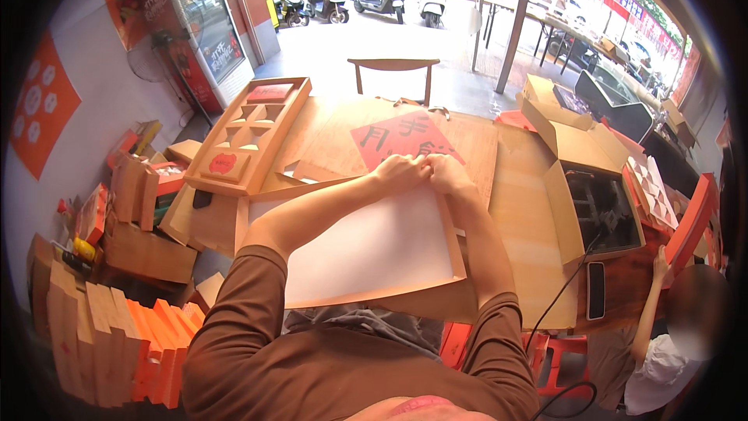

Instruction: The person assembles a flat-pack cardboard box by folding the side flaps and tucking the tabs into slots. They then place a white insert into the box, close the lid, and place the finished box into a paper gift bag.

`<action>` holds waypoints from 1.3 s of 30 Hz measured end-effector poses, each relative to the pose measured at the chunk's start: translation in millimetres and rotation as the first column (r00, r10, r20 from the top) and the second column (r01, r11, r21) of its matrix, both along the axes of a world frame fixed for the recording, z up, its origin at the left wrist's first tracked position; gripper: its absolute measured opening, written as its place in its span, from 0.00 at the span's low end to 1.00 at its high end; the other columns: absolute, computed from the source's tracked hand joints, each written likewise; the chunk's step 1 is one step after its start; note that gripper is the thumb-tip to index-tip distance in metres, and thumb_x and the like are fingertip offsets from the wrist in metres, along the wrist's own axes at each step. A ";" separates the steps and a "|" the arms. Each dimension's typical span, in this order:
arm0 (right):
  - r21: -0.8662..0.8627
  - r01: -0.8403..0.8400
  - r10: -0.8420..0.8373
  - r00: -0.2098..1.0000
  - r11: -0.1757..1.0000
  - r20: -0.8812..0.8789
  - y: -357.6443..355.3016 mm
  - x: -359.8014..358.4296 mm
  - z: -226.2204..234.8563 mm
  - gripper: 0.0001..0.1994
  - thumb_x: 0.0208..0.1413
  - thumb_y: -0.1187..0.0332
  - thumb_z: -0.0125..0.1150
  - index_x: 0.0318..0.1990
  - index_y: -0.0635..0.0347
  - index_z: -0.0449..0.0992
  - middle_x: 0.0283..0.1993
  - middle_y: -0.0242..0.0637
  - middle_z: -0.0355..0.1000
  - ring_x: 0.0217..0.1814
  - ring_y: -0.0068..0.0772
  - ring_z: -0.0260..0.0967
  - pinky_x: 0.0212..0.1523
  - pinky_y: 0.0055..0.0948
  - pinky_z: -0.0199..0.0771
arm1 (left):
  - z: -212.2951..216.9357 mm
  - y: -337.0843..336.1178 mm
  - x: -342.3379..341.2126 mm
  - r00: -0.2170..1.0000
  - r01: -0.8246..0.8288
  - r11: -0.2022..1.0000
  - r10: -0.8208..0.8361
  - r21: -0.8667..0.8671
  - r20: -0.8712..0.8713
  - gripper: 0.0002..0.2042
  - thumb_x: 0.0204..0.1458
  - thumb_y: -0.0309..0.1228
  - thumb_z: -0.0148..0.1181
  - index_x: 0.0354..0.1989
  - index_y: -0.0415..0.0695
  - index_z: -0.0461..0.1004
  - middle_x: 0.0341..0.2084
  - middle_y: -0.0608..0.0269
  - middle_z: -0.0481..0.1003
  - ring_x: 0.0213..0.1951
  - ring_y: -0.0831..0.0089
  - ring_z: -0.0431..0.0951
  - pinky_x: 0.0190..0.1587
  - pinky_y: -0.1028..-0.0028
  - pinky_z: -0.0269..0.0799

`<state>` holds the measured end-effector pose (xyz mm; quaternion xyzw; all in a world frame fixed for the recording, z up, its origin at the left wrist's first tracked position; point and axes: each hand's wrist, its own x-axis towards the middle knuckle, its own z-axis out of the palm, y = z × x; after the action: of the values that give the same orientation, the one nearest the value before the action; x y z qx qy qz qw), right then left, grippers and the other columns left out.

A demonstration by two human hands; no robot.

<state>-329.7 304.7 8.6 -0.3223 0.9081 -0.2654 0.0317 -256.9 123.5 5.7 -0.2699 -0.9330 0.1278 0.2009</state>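
Both your hands meet at the far edge of the flat box panel, pinching its rim.

The bench (530, 265) carries a wide, shallow cardboard panel with a white face (366, 245) lying flat right in front of you, its long axis running left to right, its far rim under your fingers; your left hand (399, 172) and right hand (449, 174) sit side by side and touching, each grip closed on that far rim, neither nearer than the other. Just beyond them lies a brown sheet with a red square label (405, 139). To the far left a tan tray with triangular compartments (248, 134) leans, a small red seal on its near end. To the right stands an open carton (580, 187). Near left, orange and tan flat packs (117, 343) stand stacked on edge. On the left wall hangs an orange diamond sign (43, 105).
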 end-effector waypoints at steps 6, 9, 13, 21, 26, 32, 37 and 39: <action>0.076 -0.026 0.028 0.999 0.997 -0.026 7.3 7.2 17.8 0.14 0.54 0.68 0.69 0.47 0.61 0.85 0.48 0.49 0.85 0.54 0.51 0.82 0.57 0.43 0.81 | -0.3 -15.8 45.9 0.976 -0.029 0.950 -0.041 0.311 0.216 0.09 0.56 0.32 0.63 0.44 0.46 0.84 0.35 0.59 0.82 0.29 0.64 0.84 0.32 0.69 0.81; 0.054 -0.043 0.043 0.999 0.998 0.010 13.2 6.1 25.2 0.13 0.54 0.68 0.68 0.46 0.63 0.85 0.45 0.52 0.85 0.51 0.51 0.84 0.54 0.42 0.82 | 0.2 -2.8 81.0 0.510 -0.825 0.060 -0.348 0.561 0.787 0.13 0.64 0.38 0.61 0.44 0.40 0.80 0.33 0.53 0.84 0.25 0.66 0.81 0.30 0.71 0.79; 0.028 -0.087 0.086 0.996 0.996 0.023 13.0 7.9 37.3 0.13 0.54 0.69 0.67 0.44 0.66 0.84 0.42 0.55 0.84 0.46 0.51 0.85 0.50 0.42 0.84 | -21.5 19.7 97.6 0.672 -0.724 -0.608 -0.515 0.326 0.531 0.22 0.68 0.37 0.59 0.65 0.40 0.68 0.43 0.49 0.82 0.32 0.65 0.83 0.35 0.68 0.83; -0.056 -0.124 0.127 0.990 0.991 0.055 15.6 2.3 41.6 0.13 0.54 0.70 0.67 0.44 0.69 0.83 0.36 0.51 0.84 0.38 0.42 0.84 0.40 0.39 0.84 | 19.5 110.4 76.6 0.937 -0.268 -0.918 -0.178 0.292 0.300 0.17 0.70 0.31 0.57 0.62 0.41 0.63 0.51 0.52 0.79 0.34 0.68 0.82 0.38 0.69 0.84; -0.085 -0.146 0.154 0.984 0.986 0.088 18.3 3.8 48.2 0.13 0.57 0.71 0.65 0.46 0.69 0.83 0.35 0.50 0.84 0.36 0.38 0.84 0.36 0.37 0.84 | 1.1 105.1 50.4 0.946 -0.283 -0.931 -0.232 0.231 0.225 0.10 0.70 0.33 0.58 0.50 0.40 0.68 0.36 0.58 0.81 0.31 0.70 0.84 0.32 0.72 0.82; -0.067 -0.153 0.162 0.974 0.986 0.158 25.7 4.7 56.7 0.14 0.58 0.72 0.65 0.49 0.70 0.82 0.36 0.49 0.84 0.34 0.37 0.83 0.34 0.37 0.84 | -2.7 112.3 37.6 0.905 -0.377 -0.903 -0.313 0.205 0.289 0.06 0.71 0.32 0.56 0.43 0.43 0.73 0.30 0.63 0.80 0.28 0.74 0.81 0.30 0.74 0.79; -0.093 -0.189 0.197 0.977 0.978 0.087 24.6 -1.8 44.7 0.12 0.58 0.73 0.64 0.48 0.70 0.82 0.34 0.47 0.83 0.33 0.35 0.82 0.32 0.35 0.83 | 12.9 142.0 49.2 0.932 -0.286 -0.924 -0.206 0.254 0.299 0.09 0.72 0.30 0.52 0.57 0.45 0.70 0.30 0.66 0.78 0.26 0.79 0.77 0.28 0.78 0.77; -0.073 -0.212 0.218 0.972 0.975 0.084 16.5 8.6 47.7 0.11 0.59 0.74 0.63 0.46 0.70 0.81 0.33 0.45 0.82 0.32 0.34 0.82 0.30 0.34 0.82 | 16.2 144.2 58.4 0.946 -0.230 -0.938 -0.153 0.260 0.285 0.17 0.72 0.29 0.51 0.66 0.44 0.64 0.32 0.66 0.78 0.26 0.80 0.77 0.28 0.78 0.77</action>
<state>-321.1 321.1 56.3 -0.4069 0.8566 -0.3038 0.0914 -198.4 267.7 21.9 0.2667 -0.3163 -0.8915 0.1845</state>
